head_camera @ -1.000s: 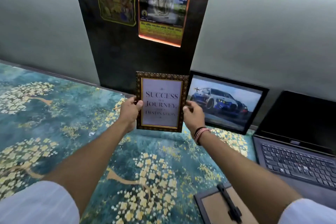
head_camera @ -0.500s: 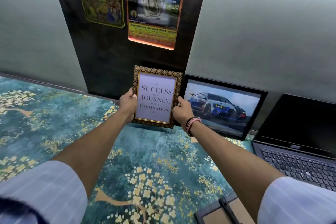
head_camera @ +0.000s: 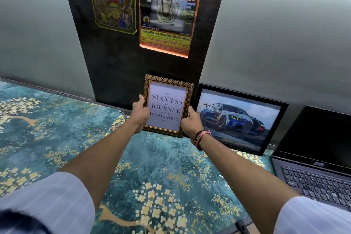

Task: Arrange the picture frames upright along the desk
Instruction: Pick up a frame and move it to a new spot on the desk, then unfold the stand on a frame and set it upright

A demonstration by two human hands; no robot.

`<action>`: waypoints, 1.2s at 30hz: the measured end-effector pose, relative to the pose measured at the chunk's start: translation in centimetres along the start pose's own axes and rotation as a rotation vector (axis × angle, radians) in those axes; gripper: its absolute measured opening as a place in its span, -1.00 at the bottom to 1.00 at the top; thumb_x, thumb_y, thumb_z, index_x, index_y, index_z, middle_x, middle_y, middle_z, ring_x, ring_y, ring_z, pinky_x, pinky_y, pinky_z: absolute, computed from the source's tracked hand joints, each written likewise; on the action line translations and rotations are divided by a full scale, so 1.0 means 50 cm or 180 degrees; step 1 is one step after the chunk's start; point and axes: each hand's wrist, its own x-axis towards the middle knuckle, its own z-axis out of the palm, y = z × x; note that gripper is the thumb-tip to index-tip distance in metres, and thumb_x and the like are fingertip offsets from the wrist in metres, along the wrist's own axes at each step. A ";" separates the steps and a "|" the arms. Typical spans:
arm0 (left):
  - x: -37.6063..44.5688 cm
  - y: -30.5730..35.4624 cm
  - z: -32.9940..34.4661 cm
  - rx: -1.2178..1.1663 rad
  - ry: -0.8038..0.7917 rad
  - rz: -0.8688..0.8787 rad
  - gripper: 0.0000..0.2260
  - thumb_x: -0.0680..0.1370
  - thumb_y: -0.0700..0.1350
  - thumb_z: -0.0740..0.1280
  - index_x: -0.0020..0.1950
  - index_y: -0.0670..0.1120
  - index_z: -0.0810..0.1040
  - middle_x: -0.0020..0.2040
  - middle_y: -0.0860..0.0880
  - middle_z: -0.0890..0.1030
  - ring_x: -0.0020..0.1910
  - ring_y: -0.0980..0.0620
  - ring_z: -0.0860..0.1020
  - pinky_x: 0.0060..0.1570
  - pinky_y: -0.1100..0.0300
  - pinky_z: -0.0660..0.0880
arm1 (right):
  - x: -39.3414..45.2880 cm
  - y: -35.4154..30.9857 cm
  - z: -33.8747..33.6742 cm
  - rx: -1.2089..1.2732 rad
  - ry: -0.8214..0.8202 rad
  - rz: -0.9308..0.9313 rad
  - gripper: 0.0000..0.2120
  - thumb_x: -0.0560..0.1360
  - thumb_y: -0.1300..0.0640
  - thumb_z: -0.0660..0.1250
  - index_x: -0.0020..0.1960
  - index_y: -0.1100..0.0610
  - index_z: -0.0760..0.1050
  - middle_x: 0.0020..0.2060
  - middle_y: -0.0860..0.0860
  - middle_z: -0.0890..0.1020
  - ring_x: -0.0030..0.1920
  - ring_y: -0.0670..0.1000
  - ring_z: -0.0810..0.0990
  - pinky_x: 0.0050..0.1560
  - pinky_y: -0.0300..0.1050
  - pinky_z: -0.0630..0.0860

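A gold-patterned quote frame (head_camera: 167,106) reading "Success is a journey" stands upright at the back of the desk (head_camera: 57,129), against the dark wall panel. My left hand (head_camera: 141,113) grips its left edge. My right hand (head_camera: 190,121) holds its right edge, fingers curled at the frame's side. Its bottom edge looks to rest on the desk cover. Just right of it a black-framed car picture (head_camera: 239,118) leans upright against the wall.
An open laptop (head_camera: 319,167) sits at the right. The corner of another frame lying face down (head_camera: 241,227) shows at the bottom edge. Two posters (head_camera: 167,11) hang on the dark panel above. The teal floral cover stretches away to the left.
Both hands have carried the quote frame farther back and set it closer to the wall panel, next to the car picture. My view has moved forward.
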 end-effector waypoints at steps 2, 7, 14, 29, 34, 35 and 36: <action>0.004 0.001 0.000 0.0145 0.0008 0.0031 -0.19 0.64 -0.41 0.19 0.69 0.08 -0.17 0.63 -0.11 0.22 0.32 -0.19 0.56 -0.06 -0.01 0.70 | 0.014 0.015 0.002 0.0053 -0.0036 -0.0005 -0.11 0.36 0.24 0.15 0.64 -0.03 -0.06 0.61 0.04 0.10 0.48 0.21 0.34 0.36 0.19 0.50; -0.002 -0.001 0.005 0.0470 -0.0061 -0.0010 -0.21 0.64 -0.41 0.11 0.67 0.07 -0.27 0.70 -0.06 0.03 0.56 -0.18 0.31 0.40 -0.16 0.47 | -0.021 -0.014 -0.004 0.0009 0.0009 -0.0008 -0.18 0.45 0.32 0.14 0.65 0.03 -0.06 0.61 0.08 0.09 0.53 0.19 0.26 0.38 0.13 0.48; -0.094 -0.020 0.074 0.0100 0.0671 0.0008 -0.30 0.63 -0.35 0.11 0.70 -0.04 -0.11 0.65 -0.11 0.22 0.49 -0.21 0.40 0.41 -0.07 0.44 | -0.075 0.001 -0.041 0.0229 0.0155 -0.0067 -0.35 0.56 0.36 0.17 0.62 0.16 0.12 0.51 0.13 0.35 0.40 0.10 0.45 0.28 -0.09 0.49; -0.497 -0.049 0.532 -0.0448 0.0216 -0.0039 -0.59 0.61 -0.11 0.32 0.46 -0.14 0.54 0.36 -0.05 0.59 0.37 -0.02 0.53 0.44 0.02 0.41 | -0.310 0.238 -0.442 0.0893 0.0629 0.0013 -0.78 0.59 0.15 0.31 0.23 0.14 0.54 0.05 0.09 0.64 0.15 0.13 0.64 0.13 0.07 0.63; -0.659 -0.060 0.752 -0.0554 0.0040 -0.0141 -0.44 0.43 0.03 0.34 0.38 -0.19 0.60 0.30 -0.11 0.65 0.30 -0.09 0.60 0.40 -0.08 0.49 | -0.454 0.349 -0.676 0.0816 0.0706 0.0000 -0.90 0.58 0.16 0.30 0.03 0.08 0.58 -0.08 0.08 0.65 -0.01 0.07 0.62 0.06 0.11 0.61; -0.699 -0.065 0.803 -0.0521 0.0016 -0.0159 -0.44 0.42 0.04 0.35 0.37 -0.20 0.61 0.30 -0.13 0.66 0.31 -0.12 0.61 0.38 -0.11 0.51 | -0.493 0.372 -0.730 0.0783 0.0666 0.0048 -0.88 0.59 0.14 0.30 0.08 0.08 0.59 -0.04 0.09 0.68 0.03 0.08 0.65 0.11 0.14 0.63; -0.734 -0.068 0.846 -0.0472 -0.0044 -0.0188 -0.46 0.43 0.05 0.36 0.35 -0.19 0.63 0.29 -0.15 0.67 0.30 -0.14 0.61 0.36 -0.14 0.52 | -0.524 0.391 -0.775 0.0744 0.0647 0.0102 -0.83 0.60 0.12 0.30 0.14 0.10 0.58 0.02 0.10 0.69 0.08 0.08 0.66 0.15 0.14 0.64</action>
